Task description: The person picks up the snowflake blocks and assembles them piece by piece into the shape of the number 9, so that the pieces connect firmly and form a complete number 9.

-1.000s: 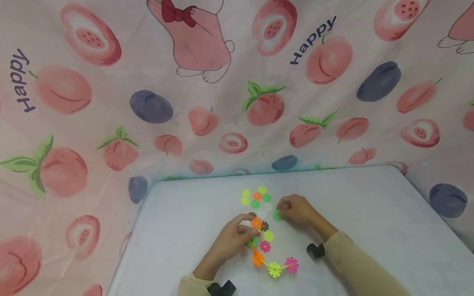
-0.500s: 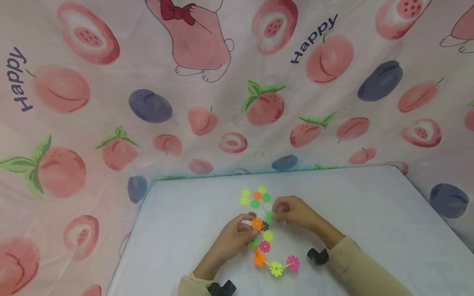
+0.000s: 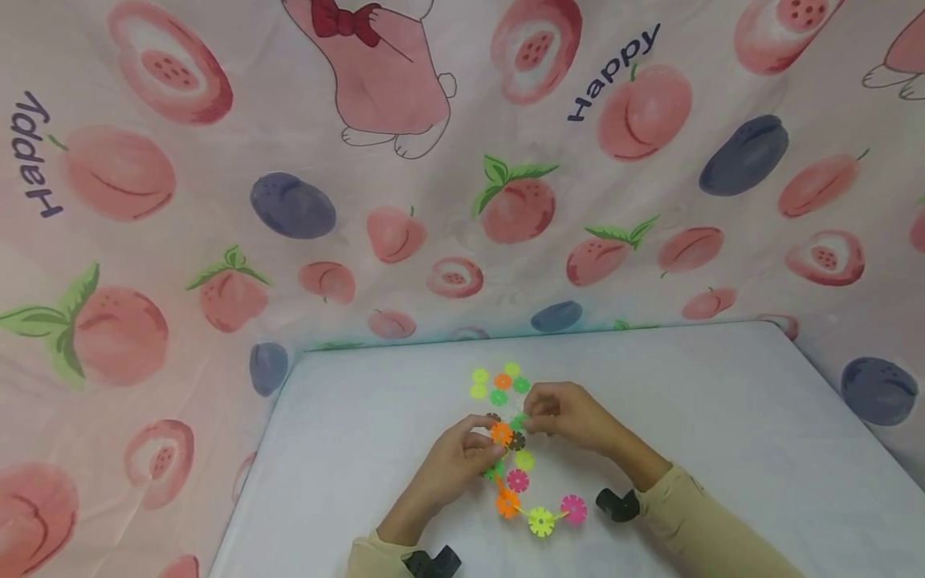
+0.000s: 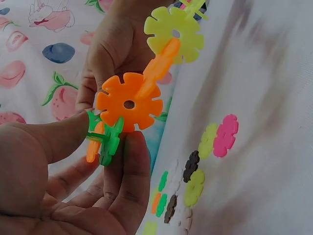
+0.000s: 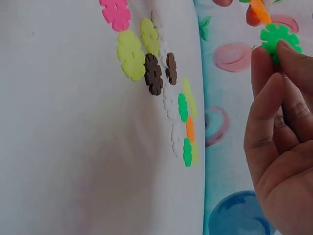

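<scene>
Linked notched plastic discs form a chain; my left hand [image 3: 451,461] [image 4: 73,181] pinches its green discs [image 4: 111,142] between thumb and fingers. From there the chain runs through an orange disc [image 3: 508,504] [image 4: 129,104] and a yellow disc [image 3: 540,522] [image 4: 175,35] to a pink one [image 3: 574,510]. Another orange disc [image 3: 502,434] stands at the left fingertips. A single green disc [image 3: 518,421] [image 5: 279,41] is pinched between thumb and finger of my right hand [image 3: 574,413] [image 5: 288,127], close beside the chain's upper end.
Loose discs lie on the white table [image 3: 376,417]: yellow [image 3: 523,460], pink [image 3: 517,481] [image 4: 226,135], brown [image 3: 516,441] [image 5: 153,74], white [image 5: 177,139], with green and orange ones farther back. Black wrist devices [image 3: 432,562] are worn at both sleeves. A fruit-print cloth [image 3: 448,201] hangs behind.
My right hand has moved left with the green disc, toward the left hand. The lower end of the chain has shifted slightly right. My left hand has hardly moved.
</scene>
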`<action>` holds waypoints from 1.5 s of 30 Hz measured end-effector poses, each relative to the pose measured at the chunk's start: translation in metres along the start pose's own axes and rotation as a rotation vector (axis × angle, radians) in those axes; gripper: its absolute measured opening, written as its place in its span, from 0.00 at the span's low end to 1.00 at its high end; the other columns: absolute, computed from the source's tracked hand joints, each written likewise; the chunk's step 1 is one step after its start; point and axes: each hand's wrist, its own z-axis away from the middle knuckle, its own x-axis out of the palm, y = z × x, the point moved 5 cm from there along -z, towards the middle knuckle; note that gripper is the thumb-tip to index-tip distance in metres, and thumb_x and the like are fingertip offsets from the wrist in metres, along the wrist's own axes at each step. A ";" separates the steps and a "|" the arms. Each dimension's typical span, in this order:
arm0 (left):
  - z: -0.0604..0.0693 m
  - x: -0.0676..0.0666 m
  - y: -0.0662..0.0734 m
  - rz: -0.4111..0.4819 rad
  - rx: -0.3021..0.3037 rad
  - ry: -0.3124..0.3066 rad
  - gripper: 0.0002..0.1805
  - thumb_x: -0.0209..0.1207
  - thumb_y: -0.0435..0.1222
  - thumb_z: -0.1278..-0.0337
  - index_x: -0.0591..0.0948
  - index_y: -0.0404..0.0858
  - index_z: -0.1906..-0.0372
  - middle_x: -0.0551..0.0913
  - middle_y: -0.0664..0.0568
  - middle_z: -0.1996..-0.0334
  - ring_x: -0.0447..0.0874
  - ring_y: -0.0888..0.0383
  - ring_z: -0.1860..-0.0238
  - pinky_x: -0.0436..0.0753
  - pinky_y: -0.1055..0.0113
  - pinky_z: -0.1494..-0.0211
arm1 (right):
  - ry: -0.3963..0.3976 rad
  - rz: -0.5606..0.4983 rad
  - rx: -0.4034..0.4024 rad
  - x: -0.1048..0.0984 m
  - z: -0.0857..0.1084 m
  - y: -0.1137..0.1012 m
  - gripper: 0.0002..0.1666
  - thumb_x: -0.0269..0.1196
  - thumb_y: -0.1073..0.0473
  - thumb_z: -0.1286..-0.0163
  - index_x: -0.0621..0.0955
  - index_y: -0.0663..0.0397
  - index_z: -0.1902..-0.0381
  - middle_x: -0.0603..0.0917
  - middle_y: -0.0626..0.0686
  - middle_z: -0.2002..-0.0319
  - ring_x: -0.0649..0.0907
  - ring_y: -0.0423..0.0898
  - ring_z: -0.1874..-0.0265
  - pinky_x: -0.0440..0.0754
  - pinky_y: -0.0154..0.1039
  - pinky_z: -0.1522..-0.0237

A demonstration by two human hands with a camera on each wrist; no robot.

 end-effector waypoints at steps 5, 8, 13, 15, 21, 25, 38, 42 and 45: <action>0.001 0.001 0.001 0.004 0.019 -0.014 0.24 0.64 0.43 0.32 0.76 0.44 0.34 0.88 0.46 0.56 0.86 0.58 0.62 0.85 0.58 0.57 | -0.004 -0.029 -0.006 0.002 0.001 -0.003 0.08 0.71 0.56 0.33 0.81 0.50 0.62 0.90 0.48 0.67 0.87 0.63 0.64 0.87 0.54 0.64; 0.002 0.001 0.000 -0.001 0.035 -0.018 0.26 0.63 0.43 0.31 0.76 0.41 0.33 0.88 0.45 0.51 0.88 0.57 0.58 0.86 0.62 0.56 | -0.008 -0.033 -0.015 0.003 0.001 -0.005 0.08 0.72 0.57 0.34 0.81 0.50 0.64 0.90 0.48 0.66 0.86 0.63 0.65 0.87 0.54 0.64; 0.003 0.000 0.000 -0.049 0.055 0.005 0.26 0.63 0.44 0.30 0.76 0.41 0.31 0.86 0.46 0.44 0.88 0.57 0.53 0.84 0.68 0.57 | 0.003 -0.034 -0.048 0.004 0.003 -0.010 0.07 0.72 0.60 0.36 0.82 0.52 0.69 0.90 0.50 0.64 0.85 0.53 0.70 0.86 0.48 0.66; 0.003 -0.001 0.001 -0.074 0.063 0.017 0.26 0.63 0.43 0.31 0.77 0.42 0.32 0.86 0.46 0.44 0.88 0.56 0.52 0.85 0.65 0.57 | 0.007 -0.030 -0.058 0.003 0.004 -0.012 0.07 0.72 0.61 0.36 0.83 0.52 0.70 0.90 0.49 0.65 0.82 0.47 0.72 0.84 0.43 0.68; 0.004 -0.002 0.004 -0.162 0.088 0.019 0.25 0.62 0.46 0.31 0.78 0.44 0.32 0.84 0.48 0.39 0.86 0.50 0.41 0.85 0.52 0.42 | -0.026 -0.022 -0.082 0.003 0.006 -0.013 0.06 0.72 0.63 0.37 0.85 0.51 0.72 0.88 0.50 0.68 0.80 0.41 0.72 0.79 0.35 0.70; 0.006 0.000 0.005 -0.178 0.091 0.005 0.25 0.62 0.48 0.31 0.79 0.45 0.33 0.83 0.49 0.37 0.84 0.50 0.38 0.81 0.51 0.37 | -0.055 -0.025 -0.113 0.003 0.006 -0.011 0.08 0.72 0.64 0.37 0.84 0.52 0.74 0.88 0.50 0.69 0.80 0.40 0.72 0.78 0.33 0.70; 0.005 0.002 0.007 -0.178 0.087 0.002 0.26 0.61 0.46 0.30 0.77 0.39 0.32 0.87 0.48 0.43 0.85 0.51 0.39 0.82 0.50 0.37 | -0.075 -0.039 -0.171 0.006 0.003 -0.013 0.10 0.71 0.62 0.35 0.81 0.52 0.75 0.88 0.51 0.70 0.80 0.39 0.73 0.77 0.33 0.71; 0.004 0.000 0.004 -0.114 0.041 0.034 0.21 0.59 0.48 0.28 0.81 0.41 0.39 0.89 0.49 0.49 0.88 0.53 0.51 0.86 0.55 0.47 | -0.086 -0.056 -0.165 0.009 0.001 -0.017 0.11 0.71 0.62 0.35 0.80 0.53 0.75 0.90 0.54 0.69 0.83 0.44 0.72 0.81 0.35 0.68; 0.002 -0.003 0.001 -0.040 -0.006 0.055 0.17 0.58 0.47 0.27 0.82 0.40 0.45 0.89 0.50 0.55 0.84 0.56 0.62 0.86 0.57 0.57 | -0.096 -0.066 -0.162 0.011 0.000 -0.020 0.11 0.71 0.63 0.34 0.80 0.54 0.74 0.90 0.57 0.68 0.85 0.52 0.71 0.83 0.37 0.67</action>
